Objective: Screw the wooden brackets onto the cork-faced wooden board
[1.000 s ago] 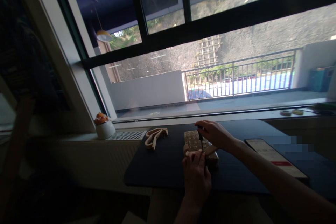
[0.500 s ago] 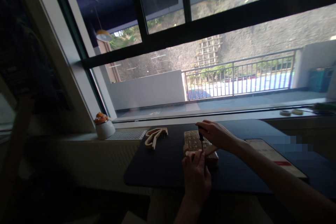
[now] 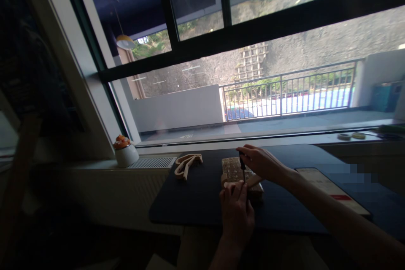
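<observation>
A flat wooden block [image 3: 232,168] with a patterned top lies on a dark mat [image 3: 196,194] in front of a window. My right hand [image 3: 262,163] is closed round the black handle of a small screwdriver [image 3: 243,168], which stands upright with its tip down on the block. My left hand [image 3: 236,213] rests at the block's near edge with its fingers curled against it, holding it in place. A separate curved wooden cut-out piece [image 3: 186,163] lies on the mat to the left, apart from both hands.
A phone or printed card [image 3: 332,187] lies on the mat to the right. A white pot with an orange lid [image 3: 125,152] stands on the sill at left, beside a vent grille [image 3: 152,163]. Small items [image 3: 351,136] sit on the far right sill.
</observation>
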`<state>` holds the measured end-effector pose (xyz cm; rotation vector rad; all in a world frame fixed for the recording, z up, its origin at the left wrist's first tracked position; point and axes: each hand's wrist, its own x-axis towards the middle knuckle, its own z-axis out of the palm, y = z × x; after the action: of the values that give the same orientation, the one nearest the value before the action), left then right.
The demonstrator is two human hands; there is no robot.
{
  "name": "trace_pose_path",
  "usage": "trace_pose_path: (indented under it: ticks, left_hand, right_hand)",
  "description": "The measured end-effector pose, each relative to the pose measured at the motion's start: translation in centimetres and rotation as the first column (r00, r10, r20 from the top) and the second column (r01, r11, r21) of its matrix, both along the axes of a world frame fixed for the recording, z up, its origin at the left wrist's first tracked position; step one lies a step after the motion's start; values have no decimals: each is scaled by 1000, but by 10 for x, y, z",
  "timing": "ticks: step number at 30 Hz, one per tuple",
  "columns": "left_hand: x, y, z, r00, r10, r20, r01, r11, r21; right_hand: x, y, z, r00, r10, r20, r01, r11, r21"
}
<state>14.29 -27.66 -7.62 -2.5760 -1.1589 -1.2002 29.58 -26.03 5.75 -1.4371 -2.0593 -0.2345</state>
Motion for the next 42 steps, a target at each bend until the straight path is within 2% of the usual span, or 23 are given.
trace_pose_path:
  ticks: [27,42]
  left_hand:
    - [0,0,1,1000,7,-9,-7,1000,8]
    - [-1,-1,1,1000,11,-16,-10,1000,17]
  right_hand:
    - [0,1,-1,992,-69,-107,71,997,9]
    - [3,3,0,994,-27,-104,30,999,26]
